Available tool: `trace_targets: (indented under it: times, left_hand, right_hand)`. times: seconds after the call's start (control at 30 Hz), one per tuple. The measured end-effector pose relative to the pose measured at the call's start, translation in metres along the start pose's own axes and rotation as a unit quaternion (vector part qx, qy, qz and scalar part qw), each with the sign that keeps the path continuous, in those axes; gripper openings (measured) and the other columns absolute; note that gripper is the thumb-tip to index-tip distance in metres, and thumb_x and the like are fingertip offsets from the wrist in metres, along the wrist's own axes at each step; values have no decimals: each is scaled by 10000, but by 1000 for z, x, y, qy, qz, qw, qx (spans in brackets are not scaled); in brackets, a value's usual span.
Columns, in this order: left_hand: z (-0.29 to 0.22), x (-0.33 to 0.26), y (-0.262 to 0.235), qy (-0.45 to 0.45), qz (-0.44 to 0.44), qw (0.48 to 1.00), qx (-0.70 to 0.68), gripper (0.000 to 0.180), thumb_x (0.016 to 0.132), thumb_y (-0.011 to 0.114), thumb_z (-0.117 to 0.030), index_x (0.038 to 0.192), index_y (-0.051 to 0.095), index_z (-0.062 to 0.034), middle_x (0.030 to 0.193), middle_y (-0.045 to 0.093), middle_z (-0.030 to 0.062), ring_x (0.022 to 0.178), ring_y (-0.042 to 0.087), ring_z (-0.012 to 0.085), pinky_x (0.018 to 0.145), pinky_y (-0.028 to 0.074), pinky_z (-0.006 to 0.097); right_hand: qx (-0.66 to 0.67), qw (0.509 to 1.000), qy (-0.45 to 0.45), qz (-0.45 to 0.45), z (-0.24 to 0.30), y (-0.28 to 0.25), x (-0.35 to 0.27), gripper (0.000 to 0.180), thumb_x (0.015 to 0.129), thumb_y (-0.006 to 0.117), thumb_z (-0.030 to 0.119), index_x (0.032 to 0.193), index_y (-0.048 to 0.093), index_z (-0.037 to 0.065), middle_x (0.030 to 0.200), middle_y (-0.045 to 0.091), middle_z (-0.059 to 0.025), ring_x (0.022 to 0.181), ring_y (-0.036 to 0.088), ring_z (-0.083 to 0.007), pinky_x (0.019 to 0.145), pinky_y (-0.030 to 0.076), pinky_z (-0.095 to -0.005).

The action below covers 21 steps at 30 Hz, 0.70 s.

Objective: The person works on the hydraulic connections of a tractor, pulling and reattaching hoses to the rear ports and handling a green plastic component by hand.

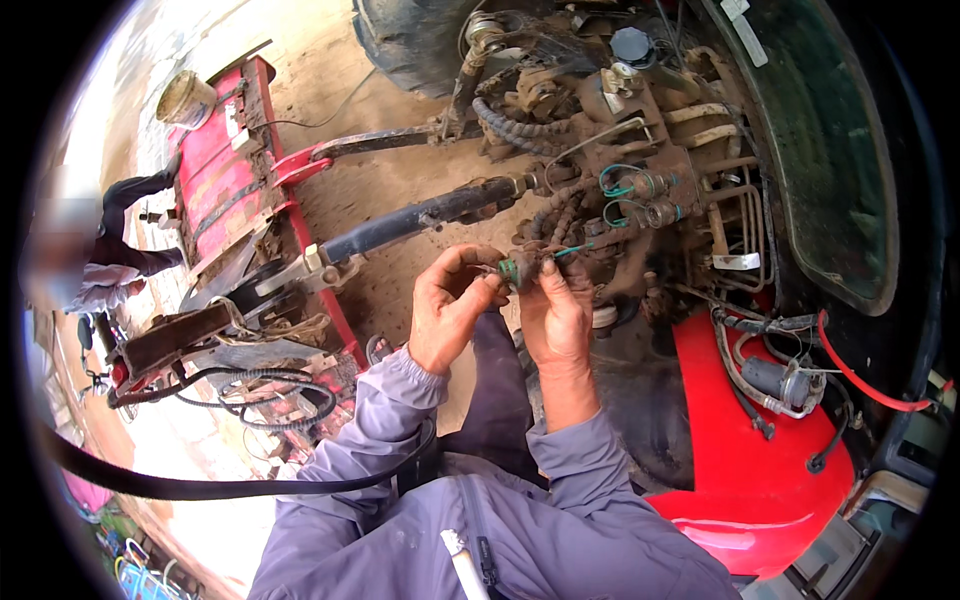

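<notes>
In front of my body, my left hand [443, 312] and my right hand [558, 312] meet at a small dirt-covered fitting with a green ring [509, 270]. My right thumb and fingers close around its body. On its other end, my left thumb and fingertips are pinched together at the green ring; whether they hold a separate small part is hidden. A green strap [570, 250] runs from beside my right fingers toward the machine. Just beyond, hydraulic couplers [655, 185] with green loops are mounted on the tractor's muddy rear block.
A black cylinder link [420, 215] reaches left to a red implement [225, 170] carrying a bucket [186, 100]. The red fender [745, 420] curves at my right, below a glass window [815, 130]. A black hose [200, 488] crosses at left. Another person [130, 220] is at far left.
</notes>
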<state>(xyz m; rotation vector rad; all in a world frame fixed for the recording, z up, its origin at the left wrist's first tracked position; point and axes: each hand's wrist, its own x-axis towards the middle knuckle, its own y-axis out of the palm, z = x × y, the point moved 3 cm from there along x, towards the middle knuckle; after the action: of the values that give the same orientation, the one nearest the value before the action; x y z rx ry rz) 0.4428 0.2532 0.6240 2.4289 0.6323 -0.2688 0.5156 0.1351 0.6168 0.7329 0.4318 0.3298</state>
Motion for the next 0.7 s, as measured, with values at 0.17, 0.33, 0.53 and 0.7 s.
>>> trace_targets:
  times: [0.17, 0.33, 0.53, 0.7]
  left_hand:
    - [-4, 8, 4, 18, -10, 998, 58, 211, 789, 661, 32, 991, 604, 17, 794, 627, 23, 706, 595, 84, 659, 496, 232]
    - [3, 9, -3, -34, 54, 997, 54, 189, 767, 647, 68, 949, 614, 28, 815, 638, 44, 684, 608, 98, 624, 493, 232]
    - [10, 12, -4, -101, 80, 988, 86, 136, 784, 626, 46, 919, 640, 50, 752, 638, 59, 628, 614, 115, 577, 497, 248]
    - [23, 10, -4, -104, 83, 979, 157, 116, 792, 633, 14, 901, 653, 49, 772, 651, 55, 649, 601, 95, 598, 490, 234]
  right_hand:
    - [-76, 997, -2, -15, 4, -6, -6, 177, 919, 575, 16, 1085, 632, 36, 1064, 659, -77, 997, 609, -181, 941, 470, -358]
    - [-257, 963, 74, 40, 34, -22, -6, 234, 832, 671, 47, 1054, 600, 26, 969, 646, -39, 906, 605, -107, 805, 494, -254]
    - [-510, 858, -34, 58, 74, -7, -6, 488, 709, 775, 42, 1159, 588, 11, 1030, 659, -74, 933, 639, -148, 801, 525, -309]
    - [-689, 693, 48, 206, 56, -6, -8, 388, 705, 779, 124, 1034, 652, -38, 915, 672, -222, 839, 681, -306, 755, 518, -344]
